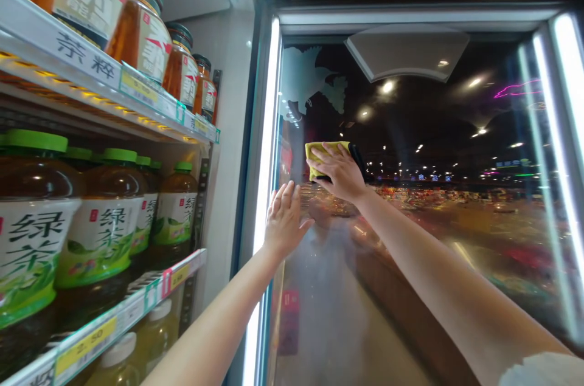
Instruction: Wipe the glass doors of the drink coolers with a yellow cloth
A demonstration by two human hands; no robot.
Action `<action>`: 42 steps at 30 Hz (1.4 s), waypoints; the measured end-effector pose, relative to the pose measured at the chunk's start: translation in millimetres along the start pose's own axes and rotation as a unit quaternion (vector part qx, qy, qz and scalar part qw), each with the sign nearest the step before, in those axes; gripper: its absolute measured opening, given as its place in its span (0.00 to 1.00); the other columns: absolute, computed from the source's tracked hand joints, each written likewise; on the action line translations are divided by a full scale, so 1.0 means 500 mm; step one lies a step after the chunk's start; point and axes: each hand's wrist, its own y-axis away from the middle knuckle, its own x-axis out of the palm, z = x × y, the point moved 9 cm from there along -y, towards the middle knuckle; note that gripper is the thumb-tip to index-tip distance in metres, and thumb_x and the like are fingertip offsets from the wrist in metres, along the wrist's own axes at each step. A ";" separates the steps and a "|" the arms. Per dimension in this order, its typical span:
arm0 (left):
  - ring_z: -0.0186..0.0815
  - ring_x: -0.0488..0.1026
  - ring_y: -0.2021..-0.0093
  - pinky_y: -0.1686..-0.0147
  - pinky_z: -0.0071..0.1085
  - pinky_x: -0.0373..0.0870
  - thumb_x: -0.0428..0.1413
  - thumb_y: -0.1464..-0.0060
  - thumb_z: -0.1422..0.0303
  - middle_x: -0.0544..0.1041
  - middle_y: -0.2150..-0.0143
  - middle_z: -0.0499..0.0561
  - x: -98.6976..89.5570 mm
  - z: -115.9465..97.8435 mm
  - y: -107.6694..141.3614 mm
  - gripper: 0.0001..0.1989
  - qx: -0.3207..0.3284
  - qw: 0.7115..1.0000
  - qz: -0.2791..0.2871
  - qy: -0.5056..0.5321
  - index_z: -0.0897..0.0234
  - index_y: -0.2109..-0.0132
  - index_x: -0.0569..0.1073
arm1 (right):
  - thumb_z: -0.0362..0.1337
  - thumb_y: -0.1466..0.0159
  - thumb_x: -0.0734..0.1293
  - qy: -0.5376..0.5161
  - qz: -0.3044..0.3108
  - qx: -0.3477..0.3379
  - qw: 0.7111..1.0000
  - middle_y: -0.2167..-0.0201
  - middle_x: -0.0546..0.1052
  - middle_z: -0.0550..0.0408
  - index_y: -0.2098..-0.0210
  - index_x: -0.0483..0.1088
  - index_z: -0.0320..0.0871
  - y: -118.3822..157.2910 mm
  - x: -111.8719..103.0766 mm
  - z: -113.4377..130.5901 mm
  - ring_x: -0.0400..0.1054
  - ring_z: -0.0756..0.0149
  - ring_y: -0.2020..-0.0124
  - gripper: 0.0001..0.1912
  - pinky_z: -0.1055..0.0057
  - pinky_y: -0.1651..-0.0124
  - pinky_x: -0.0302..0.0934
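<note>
A folded yellow cloth (314, 149) with a dark edge lies against the glass door (410, 130), under my right hand (341, 172). The fingers of that hand are spread over the cloth, holding it to the pane. Lower and to the left, my left hand (285, 216) rests at the lit left edge of the door. Its fingers are stretched out and nothing is in them. Both arms reach forward from the bottom of the view.
On the left, an upper shelf (82, 58) bears amber tea bottles (148, 39). Beneath are green-capped tea bottles (103, 216) behind a price rail (104, 331). Bright light strips (267, 130) run up the door frame. The glass carries reflections and a pale decal (301, 73).
</note>
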 end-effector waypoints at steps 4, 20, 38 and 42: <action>0.55 0.53 0.25 0.27 0.53 0.51 0.58 0.39 0.53 0.58 0.26 0.66 -0.005 0.006 0.013 0.43 0.004 1.000 0.013 -0.006 0.67 0.26 0.51 | 0.28 0.36 0.68 0.008 0.040 -0.036 0.999 0.28 0.61 0.57 0.29 0.60 0.55 0.032 -0.005 -0.031 0.50 0.54 0.25 0.38 0.44 0.23 0.42; 0.52 0.49 0.23 0.25 0.58 0.37 0.56 0.38 0.52 0.56 0.24 0.64 -0.023 0.024 0.043 0.41 -0.019 0.995 0.055 -0.085 0.68 0.26 0.55 | 0.26 0.34 0.61 -0.025 -0.016 0.009 1.000 0.29 0.65 0.55 0.32 0.64 0.48 -0.031 0.015 0.044 0.54 0.57 0.26 0.32 0.48 0.24 0.45; 0.53 0.46 0.23 0.27 0.66 0.30 0.57 0.38 0.53 0.55 0.24 0.65 -0.040 0.052 0.072 0.40 -0.034 0.991 0.072 -0.105 0.68 0.26 0.56 | 0.29 0.32 0.61 -0.045 -0.043 0.052 0.997 0.29 0.63 0.52 0.34 0.67 0.46 -0.093 0.053 0.136 0.51 0.52 0.25 0.28 0.43 0.25 0.43; 0.56 0.44 0.23 0.27 0.66 0.35 0.56 0.37 0.52 0.54 0.24 0.68 -0.040 0.053 0.095 0.42 -0.051 0.991 0.068 -0.107 0.70 0.25 0.53 | 0.29 0.33 0.64 -0.064 0.003 -0.025 0.998 0.30 0.66 0.52 0.36 0.69 0.48 -0.056 0.076 0.186 0.51 0.54 0.25 0.26 0.43 0.24 0.41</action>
